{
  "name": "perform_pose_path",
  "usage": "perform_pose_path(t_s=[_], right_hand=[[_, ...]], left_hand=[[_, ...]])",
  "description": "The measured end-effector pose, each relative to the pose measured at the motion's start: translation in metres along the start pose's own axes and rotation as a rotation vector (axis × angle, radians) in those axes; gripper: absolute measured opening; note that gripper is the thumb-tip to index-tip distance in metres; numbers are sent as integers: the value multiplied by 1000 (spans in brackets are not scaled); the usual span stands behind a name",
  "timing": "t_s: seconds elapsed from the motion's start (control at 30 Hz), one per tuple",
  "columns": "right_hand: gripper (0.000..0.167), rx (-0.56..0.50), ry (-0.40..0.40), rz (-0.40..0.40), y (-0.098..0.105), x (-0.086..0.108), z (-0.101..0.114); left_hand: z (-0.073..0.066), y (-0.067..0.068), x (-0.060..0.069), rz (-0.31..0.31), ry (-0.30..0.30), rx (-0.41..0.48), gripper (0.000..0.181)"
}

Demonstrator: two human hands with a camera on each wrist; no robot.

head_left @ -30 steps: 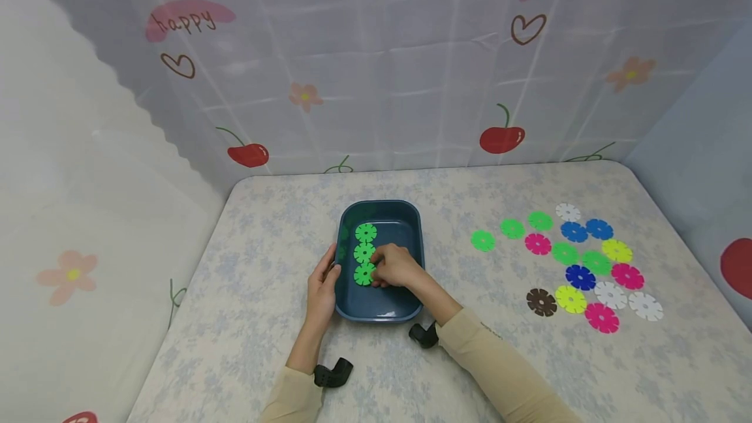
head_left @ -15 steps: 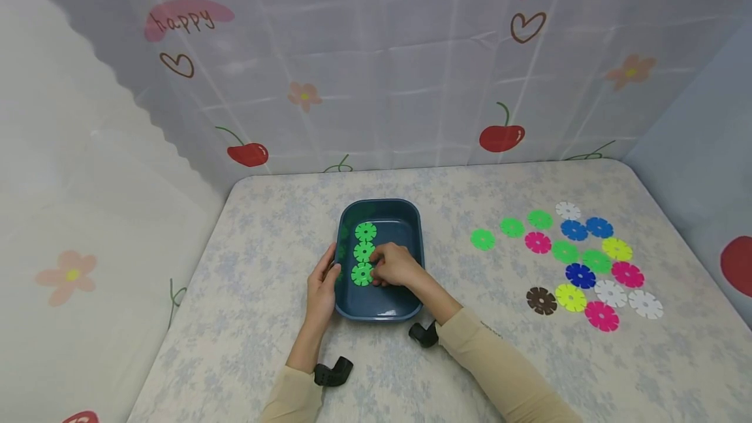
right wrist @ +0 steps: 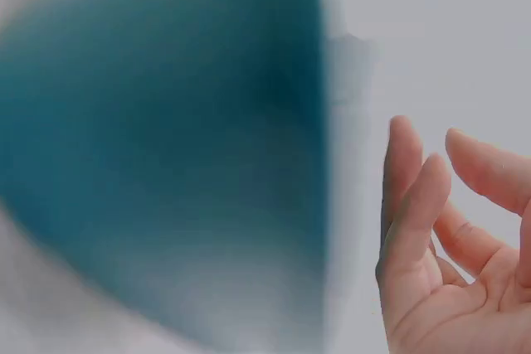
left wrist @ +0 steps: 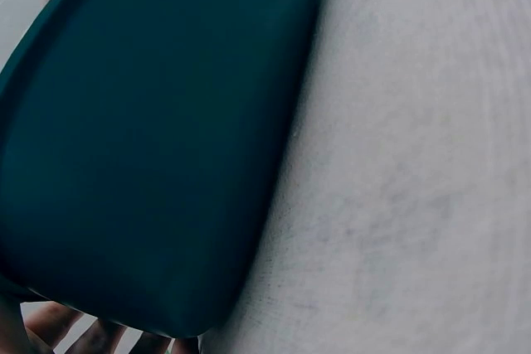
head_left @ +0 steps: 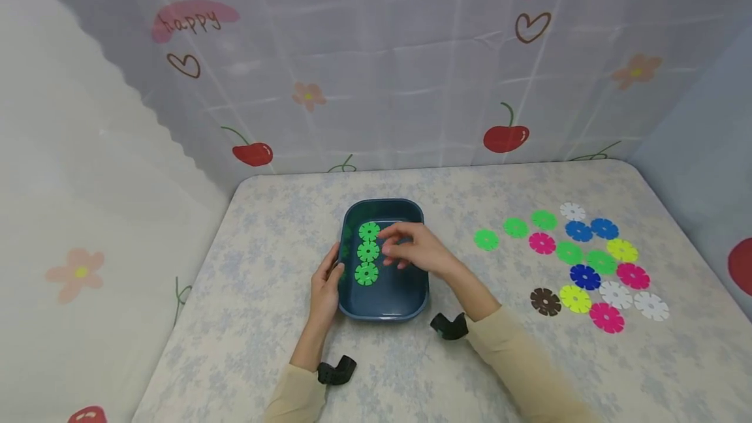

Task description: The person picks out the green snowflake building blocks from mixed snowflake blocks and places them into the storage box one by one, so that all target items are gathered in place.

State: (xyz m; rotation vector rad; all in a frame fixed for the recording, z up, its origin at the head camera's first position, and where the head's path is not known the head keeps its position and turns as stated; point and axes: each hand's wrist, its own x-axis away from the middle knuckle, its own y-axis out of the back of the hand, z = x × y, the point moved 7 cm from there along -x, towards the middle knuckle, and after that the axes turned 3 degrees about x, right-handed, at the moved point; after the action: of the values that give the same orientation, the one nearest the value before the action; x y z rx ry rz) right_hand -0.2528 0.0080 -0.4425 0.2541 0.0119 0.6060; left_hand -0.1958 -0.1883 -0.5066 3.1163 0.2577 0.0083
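A dark blue plastic tray (head_left: 395,297) lies on the table, with three green notched discs lined up along its left side: a far disc (head_left: 369,232), a middle disc (head_left: 368,251) and a near disc (head_left: 367,273). My left hand (head_left: 324,287) holds the tray's left wall, the thumb at the rim and the fingers against the outside. Above the tray's right part is my right hand (head_left: 422,250), fingers loosely bent and apart, holding nothing. The right wrist view shows the same right hand (right wrist: 452,254) with a gap between thumb and fingers.
Right of the tray, loose notched discs are scattered on the table, among them a green disc (head_left: 485,239), a brown disc (head_left: 546,302), a pink disc (head_left: 606,318) and a dark blue disc (head_left: 585,277). A printed curtain (head_left: 376,83) hangs behind the table (head_left: 247,266).
My right hand has let go of the near green disc and lifted up and to the right, its fingers spreading. That disc shifted slightly left earlier. My left hand stays on the tray.
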Motion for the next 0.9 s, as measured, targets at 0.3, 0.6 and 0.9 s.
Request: perform_pose_path(t_s=[0.3, 0.6, 0.9], right_hand=[[42, 183, -102, -262, 112, 44, -16], [52, 261, -295, -352, 169, 73, -59], [52, 306, -407, -345, 173, 75, -95]], left_hand=[[1, 1, -2, -1, 6, 6, 47], [2, 2, 0, 6, 4, 13, 47], [0, -1, 0, 16, -2, 22, 47]])
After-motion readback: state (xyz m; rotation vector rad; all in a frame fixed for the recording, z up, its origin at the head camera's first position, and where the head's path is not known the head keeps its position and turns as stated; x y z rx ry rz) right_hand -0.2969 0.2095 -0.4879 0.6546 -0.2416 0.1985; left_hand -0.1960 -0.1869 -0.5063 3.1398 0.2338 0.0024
